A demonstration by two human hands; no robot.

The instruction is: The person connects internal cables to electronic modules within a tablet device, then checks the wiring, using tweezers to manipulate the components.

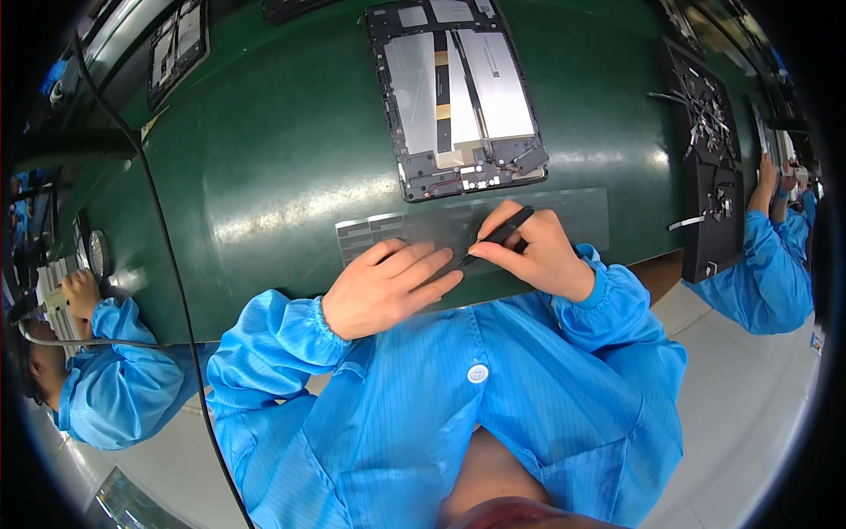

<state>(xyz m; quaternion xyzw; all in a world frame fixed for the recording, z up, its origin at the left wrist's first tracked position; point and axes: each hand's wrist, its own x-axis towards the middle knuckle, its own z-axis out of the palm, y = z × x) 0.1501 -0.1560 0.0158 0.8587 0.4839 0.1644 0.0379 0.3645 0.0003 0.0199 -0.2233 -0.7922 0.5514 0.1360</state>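
A clear film sheet (577, 218) lies on the green table in front of me, with pale strip shapes along its left part. My left hand (392, 286) rests flat on it, palm down and fingers stretched out, with nothing gripped. Pinched between the thumb and fingers of my right hand (539, 249) is a slim black pen-shaped tool (508, 227). Its tip slants down to the sheet, just beside my left fingertips. Beyond the sheet lies an opened tablet (507, 84), its silver battery cells, dark flex cable and small boards exposed.
A black tray (701, 207) with many small metallic parts and strips stands at the right. A dark cable (163, 207) crosses the left side. Another opened device (179, 44) lies at the far left. Co-workers in blue sleeves (123, 388) work on both sides.
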